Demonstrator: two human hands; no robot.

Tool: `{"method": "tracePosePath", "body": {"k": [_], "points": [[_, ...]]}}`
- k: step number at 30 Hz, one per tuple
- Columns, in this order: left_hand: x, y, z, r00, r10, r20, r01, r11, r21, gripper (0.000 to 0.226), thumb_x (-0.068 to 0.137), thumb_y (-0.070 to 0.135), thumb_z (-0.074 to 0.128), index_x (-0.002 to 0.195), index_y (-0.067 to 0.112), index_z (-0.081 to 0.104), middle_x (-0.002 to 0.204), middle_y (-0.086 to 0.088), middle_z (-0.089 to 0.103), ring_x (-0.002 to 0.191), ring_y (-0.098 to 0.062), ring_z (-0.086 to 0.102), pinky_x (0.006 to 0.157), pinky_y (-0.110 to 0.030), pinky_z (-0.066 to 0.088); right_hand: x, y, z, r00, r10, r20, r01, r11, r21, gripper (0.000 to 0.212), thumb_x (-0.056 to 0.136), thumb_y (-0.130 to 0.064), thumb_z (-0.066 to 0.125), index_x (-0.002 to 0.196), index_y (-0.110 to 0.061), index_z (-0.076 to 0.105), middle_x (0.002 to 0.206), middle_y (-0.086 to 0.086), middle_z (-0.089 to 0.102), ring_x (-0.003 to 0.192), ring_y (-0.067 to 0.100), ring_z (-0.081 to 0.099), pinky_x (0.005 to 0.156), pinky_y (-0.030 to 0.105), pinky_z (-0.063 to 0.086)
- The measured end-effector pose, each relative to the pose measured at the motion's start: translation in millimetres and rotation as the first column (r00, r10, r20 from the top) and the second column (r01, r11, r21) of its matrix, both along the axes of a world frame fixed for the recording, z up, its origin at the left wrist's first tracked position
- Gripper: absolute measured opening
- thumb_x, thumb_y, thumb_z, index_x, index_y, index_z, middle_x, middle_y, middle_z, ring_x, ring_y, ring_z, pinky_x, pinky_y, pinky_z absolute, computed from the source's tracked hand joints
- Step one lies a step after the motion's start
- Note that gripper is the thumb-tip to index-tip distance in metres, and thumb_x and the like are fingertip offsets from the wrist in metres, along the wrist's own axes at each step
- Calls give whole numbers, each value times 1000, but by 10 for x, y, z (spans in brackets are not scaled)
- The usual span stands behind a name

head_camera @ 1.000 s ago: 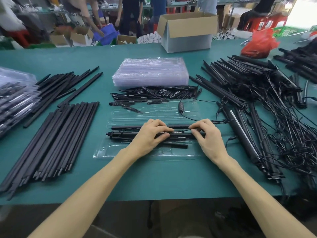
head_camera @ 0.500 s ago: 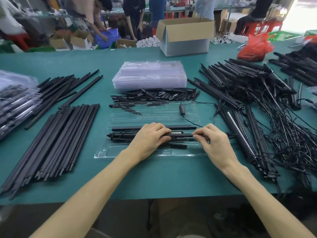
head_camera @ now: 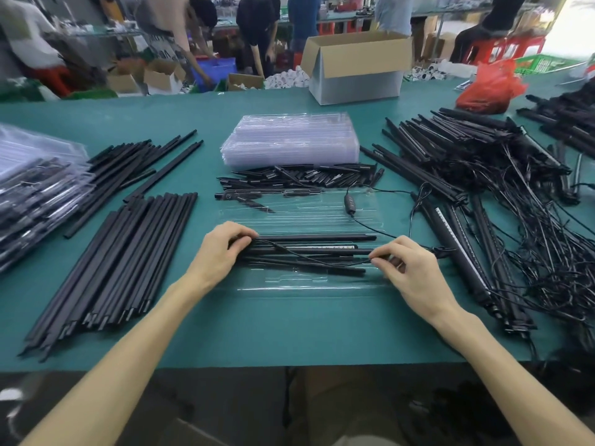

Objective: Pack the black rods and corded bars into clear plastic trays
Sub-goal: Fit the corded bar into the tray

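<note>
At desk centre: clear plastic tray (head_camera: 309,281) lying flat on the green desk (head_camera: 289,329), long axis left to right.
Tray contents: black rods and a corded bar (head_camera: 309,251) laid lengthwise, parallel to the tray's long axis, ends pointing left and right.
Left hand (head_camera: 222,252): grip closed over the left ends of the bars.
Right hand (head_camera: 409,268): grip narrow, fingertips pinching the thin cord at the bars' right end.
Left side: loose rod pile (head_camera: 119,262), running diagonally.
Right side: corded bar heap (head_camera: 483,194), cords tangled.
Behind tray: stack of empty trays (head_camera: 289,140).
</note>
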State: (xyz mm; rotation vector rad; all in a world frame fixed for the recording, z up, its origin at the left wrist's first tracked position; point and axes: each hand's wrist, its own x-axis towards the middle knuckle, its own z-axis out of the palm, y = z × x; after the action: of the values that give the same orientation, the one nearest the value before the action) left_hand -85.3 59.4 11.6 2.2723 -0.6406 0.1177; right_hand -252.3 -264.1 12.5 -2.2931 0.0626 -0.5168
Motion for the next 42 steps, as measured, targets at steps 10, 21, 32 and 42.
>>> {"method": "tracePosePath", "body": {"k": [10,21,32,42], "points": [[-83,104,-19,957,-2,291,-51,984,174,19,95,2,65,102,14,77,96,1,68,93,-24,57,91,-41,39,118,46,-32,998,-55,-24,55,998,26,12,91,-13,72,88,-24,73,91,-11,62,66,12,61,69,20,48],[-119,132,-6,949,-39,313,-22,982,189,27,89,14,74,116,17,75,88,0,61,85,-23,57,89,-46,44,134,39,-59,996,-74,-48,74,997,0,11,90,-11,72,87,-22,73,90,-10,62,68,9,59,68,14,46],[-156,23,22,983,-46,179,21,990,140,22,81,5,80,102,10,78,89,0,57,93,-18,49,90,-24,37,142,40,-45,995,-81,-52,81,997,4,10,89,-9,73,87,-19,74,89,-8,63,69,10,58,70,14,46],[-232,5,56,954,-100,282,37,974,222,12,82,0,77,93,3,73,85,-2,59,87,-24,53,81,-44,50,157,47,-6,992,-119,-34,121,989,82,14,88,-10,73,85,-24,73,88,-7,64,62,14,61,66,12,44]]}}
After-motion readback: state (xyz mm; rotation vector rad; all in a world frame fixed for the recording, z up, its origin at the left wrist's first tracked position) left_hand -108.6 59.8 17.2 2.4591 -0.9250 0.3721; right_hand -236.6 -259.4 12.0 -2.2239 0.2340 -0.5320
